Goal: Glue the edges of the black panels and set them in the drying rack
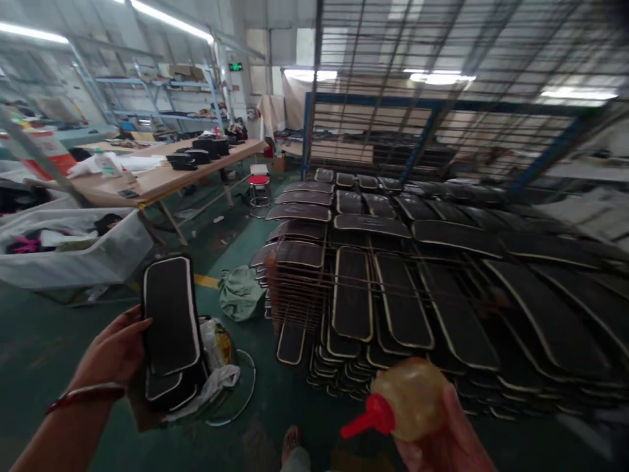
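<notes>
My left hand (120,347) grips the edge of a black rounded rectangular panel (171,314) with a pale line around its border. Below it, another dark panel (164,385) of the same look shows in part; whether the hand holds that one too is hidden. Wrapped in my right hand (452,432) is a yellowish squeeze bottle (410,396), its red nozzle pointing left and slightly down. To the front right, rows of similar black panels (352,295) with pale borders lie on stacked wire racks.
A raised wire grid (442,78) with blue bars leans over the racks. Beside my left hand stands a round metal-rimmed stool (248,393) with plastic on it. Green cloth (240,293) lies on the floor. A white bin (73,262), a long worktable (196,174) and a red stool (258,179) are farther off.
</notes>
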`<act>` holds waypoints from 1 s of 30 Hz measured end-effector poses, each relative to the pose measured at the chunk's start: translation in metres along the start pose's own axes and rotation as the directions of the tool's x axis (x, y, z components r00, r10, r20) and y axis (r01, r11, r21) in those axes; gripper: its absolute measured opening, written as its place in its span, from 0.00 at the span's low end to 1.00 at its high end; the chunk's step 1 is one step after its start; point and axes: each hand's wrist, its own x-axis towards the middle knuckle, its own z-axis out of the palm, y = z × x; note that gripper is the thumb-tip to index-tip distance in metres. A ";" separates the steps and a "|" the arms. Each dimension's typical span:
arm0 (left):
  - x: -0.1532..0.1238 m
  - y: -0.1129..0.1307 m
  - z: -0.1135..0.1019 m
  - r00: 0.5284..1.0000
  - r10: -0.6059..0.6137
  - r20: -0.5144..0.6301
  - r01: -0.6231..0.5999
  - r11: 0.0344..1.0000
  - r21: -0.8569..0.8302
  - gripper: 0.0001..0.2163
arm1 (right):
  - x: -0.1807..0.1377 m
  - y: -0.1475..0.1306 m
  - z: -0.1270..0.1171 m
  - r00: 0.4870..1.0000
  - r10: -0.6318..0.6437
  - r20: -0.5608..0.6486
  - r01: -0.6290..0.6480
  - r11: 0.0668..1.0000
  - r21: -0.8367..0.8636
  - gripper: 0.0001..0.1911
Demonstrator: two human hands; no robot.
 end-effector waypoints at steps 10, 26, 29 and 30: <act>-0.165 0.046 0.220 0.701 -0.204 0.684 0.224 0.973 0.061 0.18 | -0.077 -0.130 0.018 0.740 -0.665 0.097 0.670 0.741 -0.031 0.29; -0.220 0.049 0.323 0.143 -0.363 0.921 -0.157 0.910 0.383 0.11 | -0.126 -0.199 0.003 0.521 -0.852 0.049 0.842 0.504 -0.192 0.25; -0.223 0.054 0.326 0.105 -0.401 0.910 -0.179 0.893 0.414 0.10 | -0.127 -0.208 0.003 0.511 -0.854 0.102 0.851 0.486 -0.198 0.28; -0.222 0.055 0.327 0.092 -0.414 0.906 -0.182 0.887 0.424 0.10 | -0.127 -0.210 0.002 0.513 -0.848 0.132 0.851 0.482 -0.210 0.27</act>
